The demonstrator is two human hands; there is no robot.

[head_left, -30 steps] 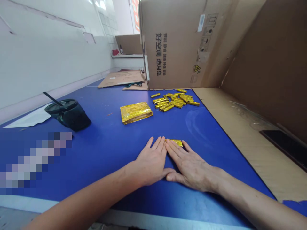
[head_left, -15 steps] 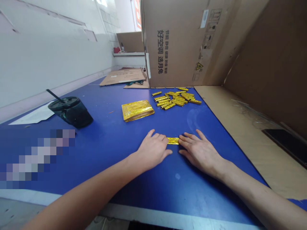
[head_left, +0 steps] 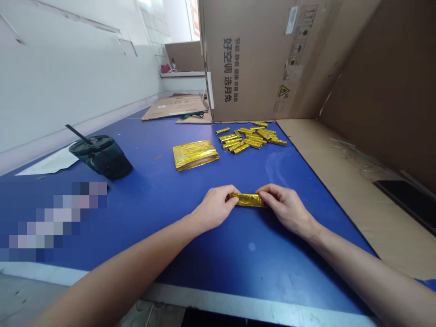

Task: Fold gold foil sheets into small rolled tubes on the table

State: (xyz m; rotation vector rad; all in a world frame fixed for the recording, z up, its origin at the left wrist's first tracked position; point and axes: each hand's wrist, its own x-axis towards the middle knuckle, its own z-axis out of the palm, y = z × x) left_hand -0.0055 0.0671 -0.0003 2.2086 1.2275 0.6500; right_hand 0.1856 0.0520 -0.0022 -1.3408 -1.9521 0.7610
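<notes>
Left hand (head_left: 216, 209) and right hand (head_left: 290, 211) — fingers (head_left: 270, 200) pinching a gold strip (head_left: 250, 200); its ends partly hidden behind them.

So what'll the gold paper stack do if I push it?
The gold paper stack probably won't roll or tip, since it lies flat. It might slide apart, as thin layers show along its side. Its top may crumple easily: it looks wrinkled.

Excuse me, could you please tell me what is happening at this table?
A person's left hand and right hand pinch opposite ends of a gold strip over the blue table. Beyond the strip lie a stack of gold sheets and, farther right, a scattered pile of gold pieces. A dark cup is off to the left.
</notes>
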